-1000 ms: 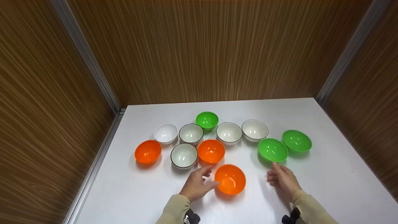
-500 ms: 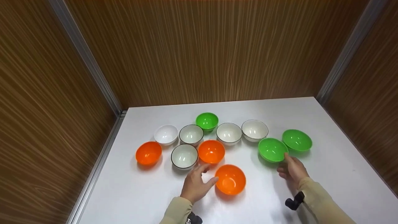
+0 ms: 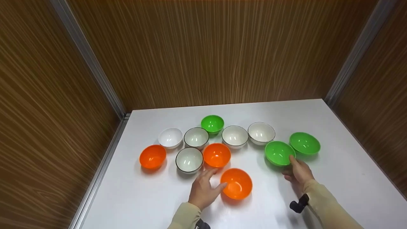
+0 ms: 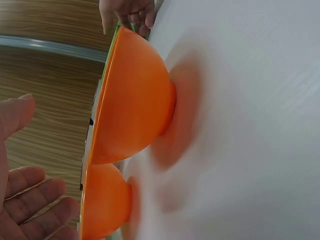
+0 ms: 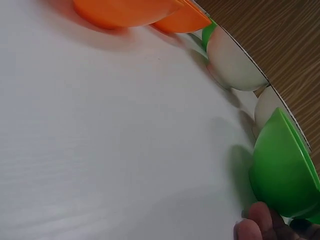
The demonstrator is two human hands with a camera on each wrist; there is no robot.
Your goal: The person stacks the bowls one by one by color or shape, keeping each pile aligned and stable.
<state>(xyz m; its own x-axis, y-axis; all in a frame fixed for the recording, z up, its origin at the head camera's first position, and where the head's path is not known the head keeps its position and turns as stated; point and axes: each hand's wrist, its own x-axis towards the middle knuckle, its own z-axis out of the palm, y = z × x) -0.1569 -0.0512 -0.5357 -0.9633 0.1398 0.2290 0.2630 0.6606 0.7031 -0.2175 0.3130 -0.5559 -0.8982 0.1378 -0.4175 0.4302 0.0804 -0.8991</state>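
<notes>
From my remote seat I can read no text, label, brand, number or sign in the head view or in either wrist view.
</notes>
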